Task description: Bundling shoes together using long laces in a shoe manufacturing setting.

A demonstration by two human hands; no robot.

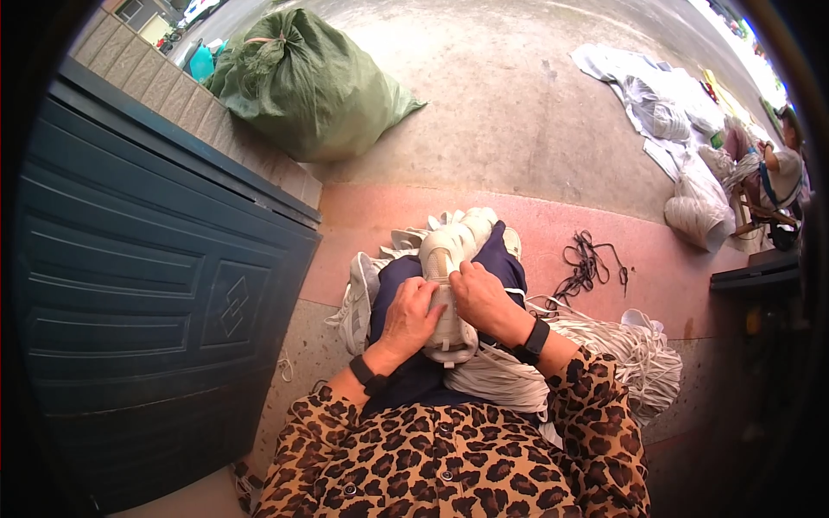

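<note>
A pale beige-white sneaker [446,332] lies lengthwise on my lap, its heel with a pull loop toward me. My left hand [409,316] is closed on the sneaker's left side, fingers curled at the tongue and opening. From the other side my right hand [485,299] is closed too, its fingertips pinching near the eyelets; whether a lace is between them is hidden. Beyond the toe, more pale shoes [473,226] sit at my knees. A thick bundle of off-white shoelaces [501,380] rests by my right thigh.
Several pale sneakers [356,298] lie left of my legs. At right are a large heap of off-white laces [630,358] and tangled black laces [587,266]. A dark blue door [147,285] stands left, a full green sack [315,91] ahead. Another person [781,173] sits far right near white bundles [699,203].
</note>
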